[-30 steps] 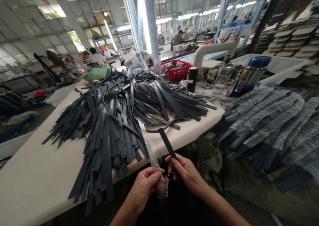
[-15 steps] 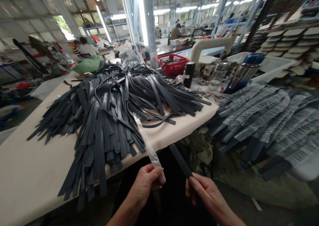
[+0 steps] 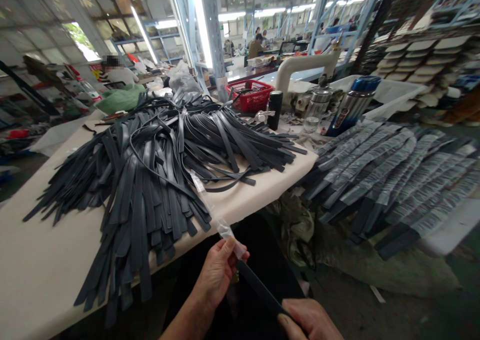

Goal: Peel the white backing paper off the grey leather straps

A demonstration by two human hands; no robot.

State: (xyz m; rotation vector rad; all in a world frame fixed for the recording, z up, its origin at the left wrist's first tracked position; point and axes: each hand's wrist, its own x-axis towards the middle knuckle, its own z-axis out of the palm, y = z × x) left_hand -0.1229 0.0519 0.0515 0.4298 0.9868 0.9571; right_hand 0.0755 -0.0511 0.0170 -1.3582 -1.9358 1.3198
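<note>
A clear plastic sleeve [image 3: 224, 228] runs from the table's edge down to my left hand [image 3: 218, 270], whose fingers pinch its near end. Closed round a dark flat strap [image 3: 260, 287] is my right hand [image 3: 307, 319], low in the view. The strap's far tip meets the sleeve's end at my left fingertips; whether it is inside cannot be made out. A large heap of similar dark straps [image 3: 138, 195] lies on the cream-covered table [image 3: 33, 260]. To the right, several straps wrapped in plastic [image 3: 390, 170] lie side by side.
Behind the heap stand a red basket [image 3: 249, 96], a black bottle [image 3: 275, 110], a glass jar [image 3: 317, 111] and a blue-and-steel flask [image 3: 352, 105]. A green bag [image 3: 120, 99] sits at the back left. People sit farther off.
My right hand has moved lower, and its strap's tip now meets the sleeve at my left hand. The two were apart before. The view has shifted a little to the right.
</note>
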